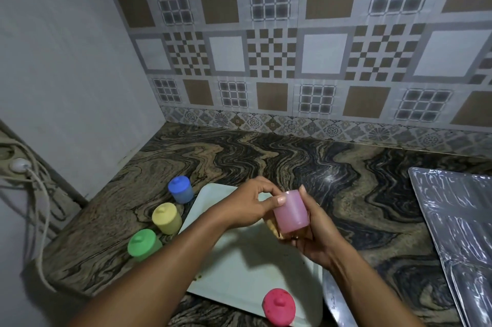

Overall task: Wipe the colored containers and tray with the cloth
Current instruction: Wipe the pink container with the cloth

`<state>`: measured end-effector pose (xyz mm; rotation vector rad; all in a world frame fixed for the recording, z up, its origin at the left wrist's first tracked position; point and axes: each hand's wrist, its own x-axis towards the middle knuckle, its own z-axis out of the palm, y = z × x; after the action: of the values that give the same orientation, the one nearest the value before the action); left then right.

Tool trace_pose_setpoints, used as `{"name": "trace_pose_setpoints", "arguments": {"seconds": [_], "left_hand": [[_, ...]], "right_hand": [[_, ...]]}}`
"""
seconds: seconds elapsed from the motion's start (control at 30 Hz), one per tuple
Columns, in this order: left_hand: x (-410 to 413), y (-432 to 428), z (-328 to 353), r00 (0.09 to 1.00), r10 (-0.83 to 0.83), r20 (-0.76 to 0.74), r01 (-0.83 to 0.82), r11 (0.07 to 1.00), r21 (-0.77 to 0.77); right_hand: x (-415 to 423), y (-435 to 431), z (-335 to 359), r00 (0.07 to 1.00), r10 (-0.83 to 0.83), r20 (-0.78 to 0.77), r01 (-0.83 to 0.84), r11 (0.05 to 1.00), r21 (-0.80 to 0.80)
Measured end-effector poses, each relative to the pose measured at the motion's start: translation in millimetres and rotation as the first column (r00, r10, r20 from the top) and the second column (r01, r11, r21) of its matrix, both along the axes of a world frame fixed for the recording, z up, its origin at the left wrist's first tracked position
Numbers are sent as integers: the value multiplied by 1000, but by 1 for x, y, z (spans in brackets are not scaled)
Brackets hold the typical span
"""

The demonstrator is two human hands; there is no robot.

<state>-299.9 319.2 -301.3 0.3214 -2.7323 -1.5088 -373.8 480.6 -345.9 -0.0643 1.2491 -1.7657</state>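
Both hands (247,206) (316,230) grip the pink container (291,213), seemingly above the tray (253,276).

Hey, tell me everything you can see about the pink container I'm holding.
The pink container is a small, translucent, plastic-looking cup with slightly tapered sides and no lid on it. It is held tilted in the air above the white tray. The right hand grips it from the side and below, and the left hand pinches its upper edge with the thumb.
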Motion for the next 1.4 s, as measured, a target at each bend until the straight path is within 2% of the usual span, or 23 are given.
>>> {"name": "trace_pose_setpoints", "arguments": {"seconds": [0.1,0.13,0.17,0.23,0.3,0.4,0.43,0.5,0.57,0.6,0.63,0.7,0.77,0.83,0.9,0.97,1.0,1.07,1.1,1.17,1.27,1.33,1.4], "left_hand": [[-1,0,1,999,28,-24,-29,999,-32],[-1,1,2,999,31,-41,-31,999,-12],[-1,2,2,997,35,-64,-34,999,19],[1,2,4,995,43,-95,-35,996,77],[5,1,5,997,28,-75,-19,993,116],[10,-3,5,1000,23,-11,-22,995,97],[12,-4,6,999,41,2,-41,997,70],[13,-5,8,996,87,1,-87,995,40],[14,-4,10,992,122,-33,-121,993,13],[14,-3,10,990,132,-56,-131,991,12],[14,-2,10,987,137,-85,-135,990,29],[15,2,11,982,130,-140,-120,989,82],[18,4,9,980,113,-162,-91,986,138],[22,2,4,985,106,-138,-84,983,161],[26,-3,1,991,116,-72,-106,986,129],[29,-6,-1,990,141,-29,-133,974,182],[29,-5,2,985,172,-19,-163,959,233],[26,-1,8,966,258,18,-252,924,289],[24,0,10,957,290,27,-287,919,271],[19,2,11,955,294,34,-293,925,242],[18,1,12,938,340,70,-332,817,471],[21,-4,11,913,384,139,-371,637,675],[23,-7,9,901,376,217,-399,520,755]], "right_hand": [[-4,-6,5,945,-69,-320,95,993,65],[-5,-7,6,931,-74,-357,102,993,61],[-5,-7,8,940,-71,-333,91,995,43],[-2,-4,10,996,-3,-91,0,1000,-31],[4,-3,6,986,77,147,-57,989,-133],[8,-6,2,981,44,187,-18,990,-139],[9,-8,5,993,-7,117,19,995,-99],[4,-10,8,970,-107,-220,115,993,21],[1,-12,13,812,-119,-571,203,975,86],[1,-12,14,780,-118,-614,215,973,86],[1,-13,18,828,-127,-546,197,978,70],[4,-12,22,984,-62,-166,66,998,18],[8,-11,21,989,36,143,-33,999,-25],[7,-10,15,977,16,214,-10,1000,-26],[7,-12,18,990,-6,141,10,1000,-28],[5,-16,23,991,-66,-114,69,997,26],[4,-18,25,953,-100,-285,121,991,58],[3,-22,24,792,-104,-602,201,975,96],[5,-24,22,717,-69,-694,208,971,118],[8,-26,20,690,-68,-721,220,968,119],[9,-29,24,823,-339,-456,391,920,23],[9,-27,22,745,-458,-485,516,856,-18],[17,-25,19,612,-400,-682,458,882,-107]]}}
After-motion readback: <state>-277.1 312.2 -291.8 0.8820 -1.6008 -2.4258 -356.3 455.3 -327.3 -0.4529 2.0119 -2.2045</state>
